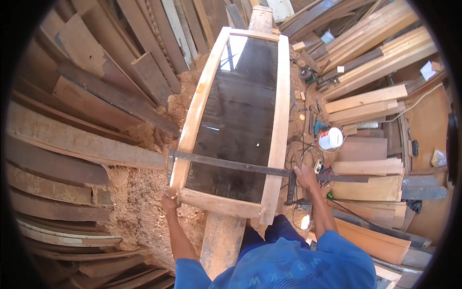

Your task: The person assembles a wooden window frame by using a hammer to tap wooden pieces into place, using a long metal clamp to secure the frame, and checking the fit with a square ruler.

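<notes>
Head view: a pale wooden frame (279, 120) with a dark panel (240, 115) inside it is seen lying lengthwise, running from near to far, carried on a narrow wooden beam (222, 241) that serves as the counter. A long dark metal bar clamp (231, 165) is laid across the near part of the frame from left to right, its ends reaching past both rails. The left hand (169, 200) is placed at the near left corner of the frame, fingers curled closed about the corner; what exactly is pinched there cannot be told. The right hand (305, 176) is set on the bar clamp just beyond the frame's right rail, fingers wrapped closed around the bar.

To the left, a heap of sawdust (144, 192) is banked right up against the frame, and dark planks (72, 144) are stacked beyond it. To the right, the ground is crowded: a white bucket (330, 138) is seen near the frame, tangled cables (308, 154) lie just beside the right hand, and pale boards (370, 103) are piled farther right. More light timber (380, 43) is stacked at the far right. A blue sleeve (337, 255) fills the near edge.
</notes>
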### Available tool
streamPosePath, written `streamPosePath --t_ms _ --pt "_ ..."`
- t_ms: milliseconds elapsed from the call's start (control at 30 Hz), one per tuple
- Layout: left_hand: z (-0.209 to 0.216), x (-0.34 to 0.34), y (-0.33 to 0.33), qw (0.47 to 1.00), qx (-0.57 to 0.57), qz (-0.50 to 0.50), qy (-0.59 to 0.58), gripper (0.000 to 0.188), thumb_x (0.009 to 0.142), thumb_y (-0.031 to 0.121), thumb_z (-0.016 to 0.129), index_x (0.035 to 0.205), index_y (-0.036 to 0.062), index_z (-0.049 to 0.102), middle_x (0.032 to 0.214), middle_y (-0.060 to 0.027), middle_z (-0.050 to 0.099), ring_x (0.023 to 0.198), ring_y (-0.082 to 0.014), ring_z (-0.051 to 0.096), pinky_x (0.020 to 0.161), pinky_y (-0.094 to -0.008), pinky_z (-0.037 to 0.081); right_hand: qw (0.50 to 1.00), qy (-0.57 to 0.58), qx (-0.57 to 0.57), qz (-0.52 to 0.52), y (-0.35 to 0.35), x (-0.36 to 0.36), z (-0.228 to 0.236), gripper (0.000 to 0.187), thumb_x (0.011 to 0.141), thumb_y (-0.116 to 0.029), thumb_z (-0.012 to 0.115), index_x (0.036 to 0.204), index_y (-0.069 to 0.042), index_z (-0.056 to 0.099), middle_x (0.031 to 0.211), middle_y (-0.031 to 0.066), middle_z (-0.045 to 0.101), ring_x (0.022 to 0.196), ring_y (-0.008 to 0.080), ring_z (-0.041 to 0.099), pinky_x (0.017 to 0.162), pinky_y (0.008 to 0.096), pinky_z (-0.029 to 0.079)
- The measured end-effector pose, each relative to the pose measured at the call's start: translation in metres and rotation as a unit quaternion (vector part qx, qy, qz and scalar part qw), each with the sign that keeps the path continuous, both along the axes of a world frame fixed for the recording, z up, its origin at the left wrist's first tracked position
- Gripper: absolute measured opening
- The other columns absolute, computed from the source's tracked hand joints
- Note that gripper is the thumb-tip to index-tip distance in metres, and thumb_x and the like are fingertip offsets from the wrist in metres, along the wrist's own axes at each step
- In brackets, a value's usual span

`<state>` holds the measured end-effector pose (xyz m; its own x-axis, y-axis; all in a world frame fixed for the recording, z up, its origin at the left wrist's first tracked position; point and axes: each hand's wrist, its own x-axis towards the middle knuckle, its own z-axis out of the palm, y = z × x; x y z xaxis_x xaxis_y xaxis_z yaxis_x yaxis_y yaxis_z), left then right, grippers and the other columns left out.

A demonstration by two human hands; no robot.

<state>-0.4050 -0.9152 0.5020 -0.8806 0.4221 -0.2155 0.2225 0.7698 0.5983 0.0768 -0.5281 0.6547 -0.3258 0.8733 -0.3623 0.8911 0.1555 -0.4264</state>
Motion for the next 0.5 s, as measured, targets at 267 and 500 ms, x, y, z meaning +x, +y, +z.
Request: streamPosePath --t_ms 267,500 --pt "0.042 0.03 0.019 0.972 0.06 0.114 -0.196 0.037 0.103 0.032 0.051 0.117 0.0008 0.066 0.108 -0.0191 0.071 0.097 -0.0337 0.069 0.085 -0.044 0.056 0.999 -0.013 0.035 0.003 -0.016 0.024 0.002 0.049 0.096 -0.035 0.055 0.112 0.011 0.055 0.101 0.037 0.064 0.1 0.0528 0.061 0.089 0.0566 0.046" --pt "-0.025 0.028 -0.009 0.998 0.041 -0.041 -0.017 0.037 0.09 0.036 0.065 0.115 0.0083 0.069 0.107 -0.0167 0.072 0.098 -0.0345 0.07 0.084 -0.0444 0.055 0.997 -0.013 0.046 -0.061 -0.036 0.029 0.01 0.042 0.094 -0.032 0.06 0.108 0.008 0.058 0.096 0.0333 0.065 0.096 0.0506 0.062 0.087 0.0566 0.046"
